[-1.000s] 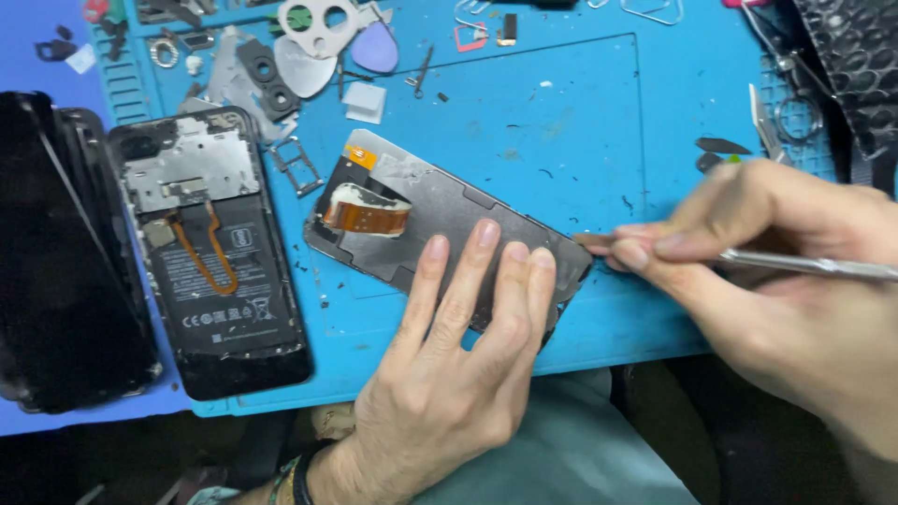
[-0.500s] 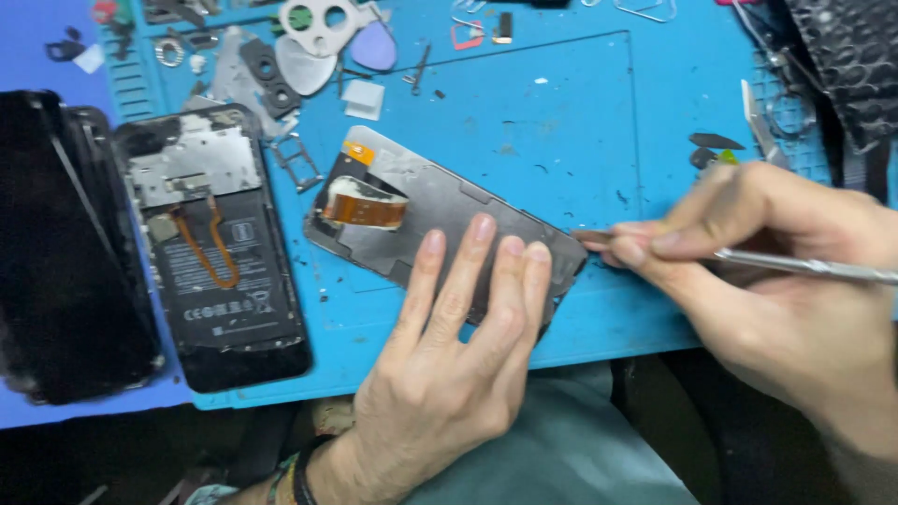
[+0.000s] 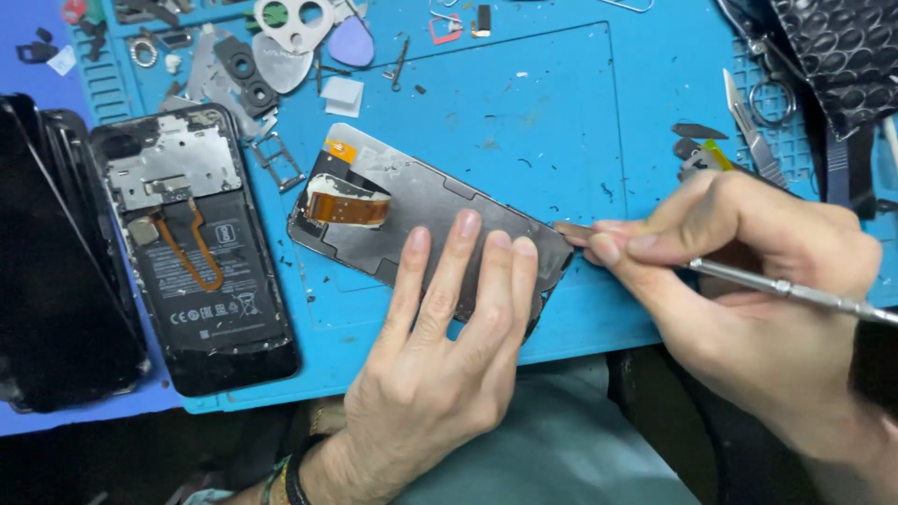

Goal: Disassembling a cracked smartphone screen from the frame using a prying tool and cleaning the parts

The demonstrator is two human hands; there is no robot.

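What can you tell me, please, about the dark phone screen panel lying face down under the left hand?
The dark grey rectangular phone screen panel lies flat and slanted on the blue repair mat, back side up. An orange flex ribbon cable loops across its far end beside a small orange tab. The left hand presses three fingers on its near half. The right hand holds a thin metal tool with its tip at the panel's right corner edge.

Left hand (image 3: 440,374) palm down, fingers spread flat, pressing; right hand (image 3: 748,299) curled in a pinch, thumb and forefinger together, wrist low.
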